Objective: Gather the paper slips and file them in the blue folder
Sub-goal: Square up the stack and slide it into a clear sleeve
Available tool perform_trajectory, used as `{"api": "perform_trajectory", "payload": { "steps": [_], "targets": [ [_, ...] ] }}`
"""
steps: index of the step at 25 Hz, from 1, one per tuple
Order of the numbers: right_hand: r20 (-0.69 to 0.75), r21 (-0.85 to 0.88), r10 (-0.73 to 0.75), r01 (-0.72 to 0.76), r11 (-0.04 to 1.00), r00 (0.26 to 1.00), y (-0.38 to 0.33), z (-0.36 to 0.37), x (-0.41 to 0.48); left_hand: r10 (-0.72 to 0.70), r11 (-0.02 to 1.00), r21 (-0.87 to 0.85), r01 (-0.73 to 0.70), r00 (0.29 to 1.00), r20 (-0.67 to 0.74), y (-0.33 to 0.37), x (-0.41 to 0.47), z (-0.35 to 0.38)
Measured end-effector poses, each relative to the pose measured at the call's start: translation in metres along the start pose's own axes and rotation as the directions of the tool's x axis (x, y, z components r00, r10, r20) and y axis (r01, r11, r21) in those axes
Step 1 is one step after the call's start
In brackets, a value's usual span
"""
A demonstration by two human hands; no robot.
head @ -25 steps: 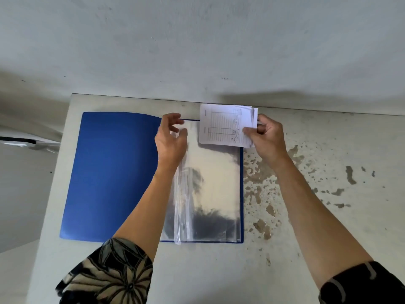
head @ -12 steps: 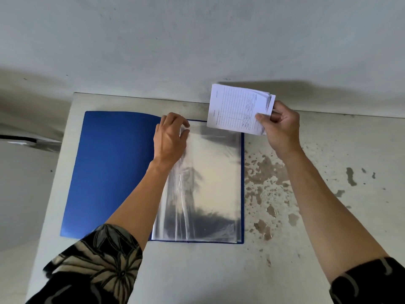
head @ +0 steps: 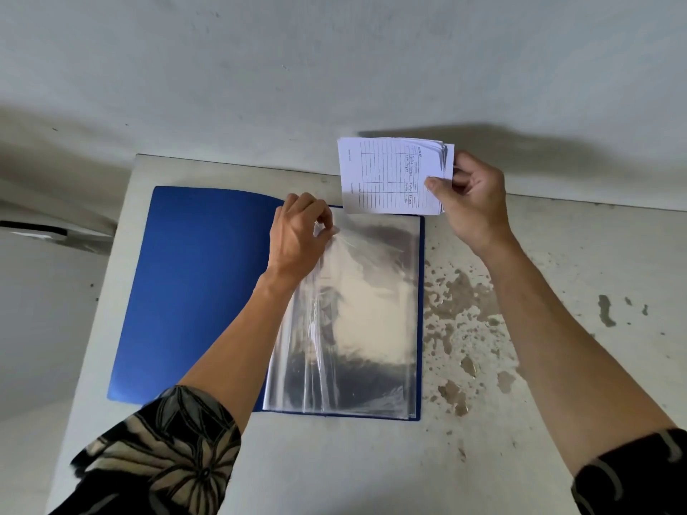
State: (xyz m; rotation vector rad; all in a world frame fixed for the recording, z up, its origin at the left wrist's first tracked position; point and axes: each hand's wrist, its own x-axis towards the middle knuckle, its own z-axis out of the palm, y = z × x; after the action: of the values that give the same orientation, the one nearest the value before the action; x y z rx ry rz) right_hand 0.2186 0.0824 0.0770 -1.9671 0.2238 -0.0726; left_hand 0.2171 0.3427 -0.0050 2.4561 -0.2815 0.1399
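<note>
The blue folder (head: pixel 200 284) lies open on the table, cover flat to the left, clear plastic sleeves (head: pixel 368 314) stacked on its right half. My left hand (head: pixel 301 236) pinches the top left corner of the uppermost sleeve. My right hand (head: pixel 470 202) holds a small stack of white paper slips (head: pixel 390 176) with a printed grid, in the air just beyond the folder's top right corner, slightly above the sleeves.
The white table (head: pixel 334 462) has patches of chipped paint (head: pixel 461 317) to the right of the folder. Its far edge meets a pale wall (head: pixel 334 68). The table's left edge drops off near the folder's cover.
My right hand lifted the slips up and away, from over the sleeve's top edge to beyond the folder's far right corner. My left hand stayed at the sleeve's corner and closed its pinch.
</note>
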Motion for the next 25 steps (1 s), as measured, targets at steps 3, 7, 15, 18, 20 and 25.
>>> {"api": "perform_trajectory", "payload": {
  "steps": [3, 7, 15, 18, 20, 25],
  "targets": [
    [0.012, -0.037, -0.028, 0.028, 0.999, 1.000, -0.001, 0.004, 0.001, 0.039, 0.998, 0.050, -0.039, 0.999, 0.002, 0.000, -0.001, -0.001],
    [-0.005, -0.060, -0.057, 0.057, 0.997, 0.998, -0.004, 0.006, 0.002, 0.031, 0.998, 0.049, -0.032, 0.999, 0.026, -0.004, -0.001, -0.001],
    [0.071, -0.179, -0.107, 0.118, 0.977, 0.992, -0.001, 0.011, 0.009, 0.075, 0.997, -0.007, -0.075, 0.992, 0.098, -0.009, -0.008, 0.005],
    [0.173, -0.302, -0.079, 0.130, 0.944, 0.982, 0.000, 0.012, 0.013, 0.049, 0.995, -0.095, -0.041, 0.995, 0.084, -0.011, -0.010, 0.007],
    [0.247, -0.364, -0.046, 0.137, 0.921, 0.968, -0.003, 0.011, 0.015, 0.045, 0.989, -0.145, -0.035, 0.997, 0.068, -0.011, -0.011, 0.007],
    [0.415, -0.531, 0.073, 0.177, 0.829, 0.907, -0.022, 0.014, 0.033, 0.063, 0.977, -0.209, -0.053, 0.997, 0.045, -0.011, -0.007, 0.005]
  ]
}}
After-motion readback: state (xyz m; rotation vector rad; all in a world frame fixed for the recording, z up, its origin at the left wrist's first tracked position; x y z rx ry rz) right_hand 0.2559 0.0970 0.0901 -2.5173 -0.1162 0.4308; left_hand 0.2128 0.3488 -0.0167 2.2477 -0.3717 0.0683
